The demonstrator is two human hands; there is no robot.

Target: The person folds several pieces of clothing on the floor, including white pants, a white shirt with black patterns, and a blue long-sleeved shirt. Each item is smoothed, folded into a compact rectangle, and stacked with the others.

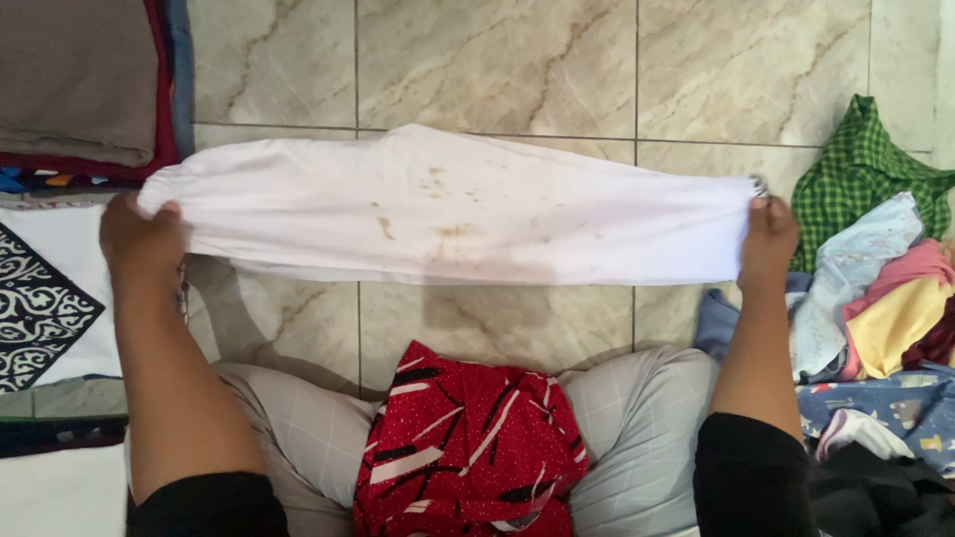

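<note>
White cloth (448,204) stretched between both hands (144,239)

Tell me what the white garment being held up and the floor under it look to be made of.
White garment: thin woven cloth, likely cotton or a blend; matte, soft folds, brownish stains soaked in, stretched between the left hand and right hand. Floor: glossy marble-look tile, probably ceramic or stone; beige veining, straight grout lines, slight sheen.

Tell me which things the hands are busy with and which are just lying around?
Busy with:
- white stained cloth, stretched between left hand and right hand

Lying around:
- red patterned cloth on the lap
- green checked cloth
- colourful clothes pile
- folded stack
- black-and-white patterned fabric
</note>
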